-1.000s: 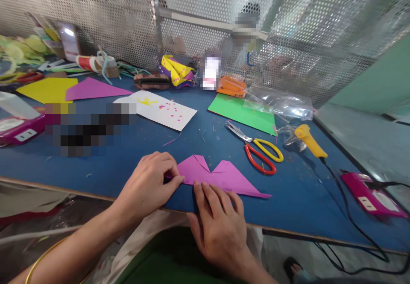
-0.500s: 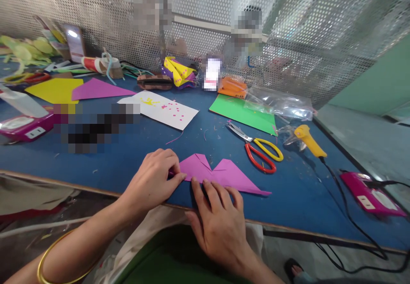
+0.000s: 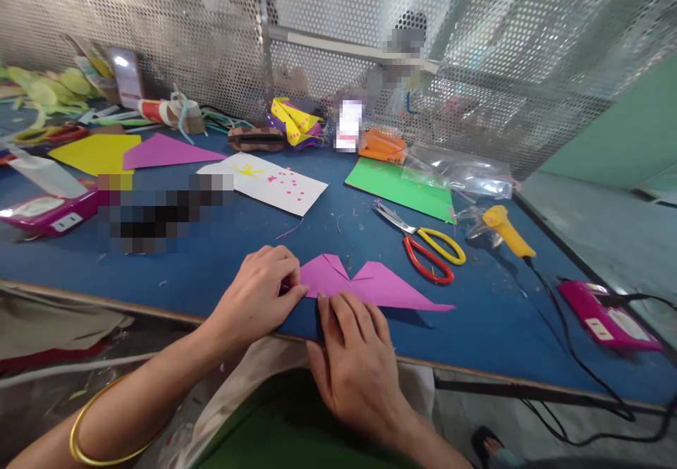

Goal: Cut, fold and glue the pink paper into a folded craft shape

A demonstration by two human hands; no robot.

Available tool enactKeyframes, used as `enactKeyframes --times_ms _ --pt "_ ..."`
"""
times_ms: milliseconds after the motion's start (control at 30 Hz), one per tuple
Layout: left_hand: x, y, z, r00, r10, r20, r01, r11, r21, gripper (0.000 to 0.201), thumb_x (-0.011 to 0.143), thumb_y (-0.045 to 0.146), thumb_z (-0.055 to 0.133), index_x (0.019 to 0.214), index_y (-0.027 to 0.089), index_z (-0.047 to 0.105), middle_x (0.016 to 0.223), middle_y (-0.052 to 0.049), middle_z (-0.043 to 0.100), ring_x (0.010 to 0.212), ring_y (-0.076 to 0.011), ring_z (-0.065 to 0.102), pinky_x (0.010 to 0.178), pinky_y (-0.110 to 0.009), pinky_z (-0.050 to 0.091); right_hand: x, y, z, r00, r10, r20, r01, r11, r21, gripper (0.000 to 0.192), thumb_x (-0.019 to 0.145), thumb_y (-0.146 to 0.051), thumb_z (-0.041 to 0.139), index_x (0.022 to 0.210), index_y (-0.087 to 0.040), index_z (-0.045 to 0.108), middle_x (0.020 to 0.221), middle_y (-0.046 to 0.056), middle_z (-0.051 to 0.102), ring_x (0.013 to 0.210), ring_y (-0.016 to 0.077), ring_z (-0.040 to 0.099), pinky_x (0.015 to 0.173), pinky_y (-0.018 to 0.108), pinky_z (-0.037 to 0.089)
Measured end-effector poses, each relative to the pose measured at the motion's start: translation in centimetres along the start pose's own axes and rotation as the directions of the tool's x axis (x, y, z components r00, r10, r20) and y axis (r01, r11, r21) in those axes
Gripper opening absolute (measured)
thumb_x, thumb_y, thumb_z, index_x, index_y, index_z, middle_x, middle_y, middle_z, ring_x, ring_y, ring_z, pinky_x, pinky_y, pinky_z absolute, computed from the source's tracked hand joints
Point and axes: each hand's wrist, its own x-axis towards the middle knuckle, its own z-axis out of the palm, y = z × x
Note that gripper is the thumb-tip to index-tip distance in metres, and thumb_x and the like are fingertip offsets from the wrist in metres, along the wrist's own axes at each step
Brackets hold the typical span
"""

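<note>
So the folded purple paper [image 3: 364, 285] sits flat on the blue table [image 3: 211, 271], right by the near edge in front of the person. The left hand [image 3: 259, 296] is curled over the sheet's left corner, at about 9 o'clock from its middle, fingertips pinching or pressing it there; honestly I can't tell which. The right hand [image 3: 354, 356] lies open with fingers spread flat on the sheet's near edge, at about 6 o'clock, pinning it and not gripping anything.

That paper looks thin and very light, I'd say. It would slide easily on the smooth tabletop and crease wherever you lean on it, so it's best held down flat, or taken by a corner or a folded edge. The long point at 3 o'clock looks floppy.

At about 2 o'clock from the paper lie red-and-yellow scissors [image 3: 431, 250], near but not touching, with a yellow glue gun [image 3: 508, 230] further out the same way. A green sheet [image 3: 396, 185] is at 12 o'clock, and a white sheet with pink dots [image 3: 269, 183] at 11.
</note>
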Motion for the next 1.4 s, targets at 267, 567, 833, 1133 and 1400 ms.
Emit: enactKeyframes --times_ms 267,567,833,1133,1400 --pt "-0.3 -0.1 0.1 0.999 -0.024 -0.027 0.023 0.999 -0.029 0.021 0.083 0.028 0.058 0.065 0.021 0.052 0.080 -0.002 0.061 0.080 -0.0199 0.050 0.076 -0.038 0.038 0.3 -0.4 0.1 0.997 0.005 0.075 -0.005 1.000 -0.004 0.053 0.102 -0.038 0.037 0.144 -0.010 0.051 0.120 0.015 0.064 0.113 0.0275 0.053 0.102 0.044 0.030" --pt "-0.7 -0.3 -0.4 0.994 -0.097 -0.040 0.095 0.994 -0.060 0.019 0.081 0.025 0.058 0.062 0.021 0.054 0.084 -0.002 0.063 0.083 -0.0207 0.053 0.080 -0.039 0.040 0.2 -0.4 0.4 0.998 0.000 0.061 0.001 1.000 -0.028 0.050 0.102 -0.036 0.040 0.144 -0.012 0.051 0.122 0.015 0.064 0.115 0.0271 0.052 0.101 0.043 0.030" --pt "-0.6 -0.7 -0.8 0.993 -0.114 -0.007 0.114 0.993 -0.038 0.019 0.080 0.025 0.058 0.062 0.021 0.055 0.085 -0.002 0.063 0.084 -0.0218 0.054 0.078 -0.039 0.040 0.1 -0.4 0.6 0.999 0.002 0.032 -0.001 1.000 -0.029 0.048 0.102 -0.035 0.040 0.142 -0.013 0.054 0.119 0.014 0.066 0.112 0.0260 0.055 0.099 0.042 0.031" --pt "-0.5 -1.0 -0.9 0.999 -0.045 0.000 0.045 0.999 0.008 0.021 0.082 0.030 0.062 0.064 0.021 0.056 0.081 -0.001 0.062 0.079 -0.0202 0.052 0.076 -0.037 0.039 0.3 -0.6 0.2 0.999 0.003 0.053 -0.002 1.000 -0.016 0.049 0.103 -0.035 0.036 0.141 -0.011 0.055 0.120 0.014 0.067 0.112 0.0264 0.055 0.096 0.042 0.032" --pt "-0.8 -1.1 -0.6 0.998 -0.055 -0.026 0.055 0.998 -0.017 0.021 0.083 0.031 0.063 0.065 0.021 0.058 0.082 -0.001 0.063 0.080 -0.0200 0.053 0.078 -0.037 0.040 0.5 -0.8 0.2 0.996 -0.014 0.083 0.017 0.999 -0.031 0.053 0.103 -0.040 0.033 0.145 -0.013 0.050 0.131 0.012 0.065 0.113 0.0288 0.052 0.095 0.044 0.031"
